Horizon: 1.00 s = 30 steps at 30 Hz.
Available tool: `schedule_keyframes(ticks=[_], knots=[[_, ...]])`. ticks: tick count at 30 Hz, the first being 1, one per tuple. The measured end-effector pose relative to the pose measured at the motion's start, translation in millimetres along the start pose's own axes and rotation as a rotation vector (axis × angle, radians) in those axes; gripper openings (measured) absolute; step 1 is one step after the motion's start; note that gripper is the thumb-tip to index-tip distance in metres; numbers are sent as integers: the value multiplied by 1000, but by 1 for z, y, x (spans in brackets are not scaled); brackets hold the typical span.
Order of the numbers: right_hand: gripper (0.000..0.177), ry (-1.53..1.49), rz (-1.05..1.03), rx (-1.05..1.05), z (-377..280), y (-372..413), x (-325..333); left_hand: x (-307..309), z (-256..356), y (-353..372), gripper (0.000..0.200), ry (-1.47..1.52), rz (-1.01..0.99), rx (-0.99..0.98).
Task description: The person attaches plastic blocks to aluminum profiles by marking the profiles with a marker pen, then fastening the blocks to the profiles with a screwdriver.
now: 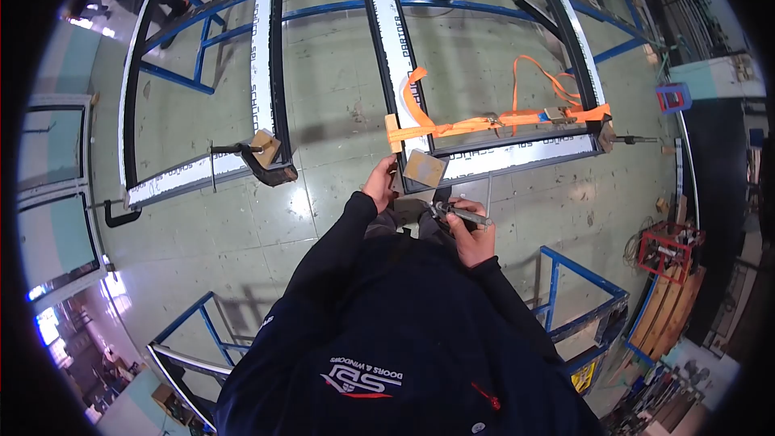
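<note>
Green floor point(331, 105) lies below frame point(521, 158), wood block point(425, 168) on its near-L corner prob. for padding, L hand point(378, 185) at edge prob. steadying (can't tell if pinching), R hand point(475, 241) curled round metal tool point(467, 215) nr.

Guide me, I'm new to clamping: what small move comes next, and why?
Probably ease the clamp in the right hand toward the block: it lies on the frame's corner with no clamp seen over it, the left hand close by.
</note>
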State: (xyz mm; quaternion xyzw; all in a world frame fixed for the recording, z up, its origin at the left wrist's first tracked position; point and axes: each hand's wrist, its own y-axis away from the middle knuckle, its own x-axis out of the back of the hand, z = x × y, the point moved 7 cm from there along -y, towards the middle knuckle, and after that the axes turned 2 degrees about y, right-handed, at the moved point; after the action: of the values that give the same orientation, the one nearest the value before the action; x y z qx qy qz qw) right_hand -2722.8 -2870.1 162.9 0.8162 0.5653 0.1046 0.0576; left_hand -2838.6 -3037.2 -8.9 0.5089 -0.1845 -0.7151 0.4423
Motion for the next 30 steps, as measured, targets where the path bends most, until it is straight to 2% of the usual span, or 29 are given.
schedule_keyframes(ticks=[5, 10, 13, 14, 17, 20, 26, 30], knots=[[19, 1, 27, 60, -11, -7, -18, -1, 5, 0, 54, -91, -67, 23], [21, 100, 61, 142, -23, -20, -28, -10, 14, 12, 55, -67, -32, 9], [22, 47, 69, 70, -12, -27, -31, -9, 10, 10, 56, -36, -80, -8], [19, 49, 56, 105, -13, -31, -33, -7, 9, 6, 56, -27, -97, -14], [17, -26, 29, 16, -14, -35, -40, -3, 4, 3, 57, -13, -92, 48], [18, -164, 77, 20, -11, -40, -50, -10, 4, 4, 58, 75, -84, 32], [22, -76, 68, 103, -15, -41, -59, -14, 14, 13, 53, 29, -94, -14], [21, -30, 99, 56, -21, -45, -60, -11, 18, 11, 50, 6, -48, -42]])
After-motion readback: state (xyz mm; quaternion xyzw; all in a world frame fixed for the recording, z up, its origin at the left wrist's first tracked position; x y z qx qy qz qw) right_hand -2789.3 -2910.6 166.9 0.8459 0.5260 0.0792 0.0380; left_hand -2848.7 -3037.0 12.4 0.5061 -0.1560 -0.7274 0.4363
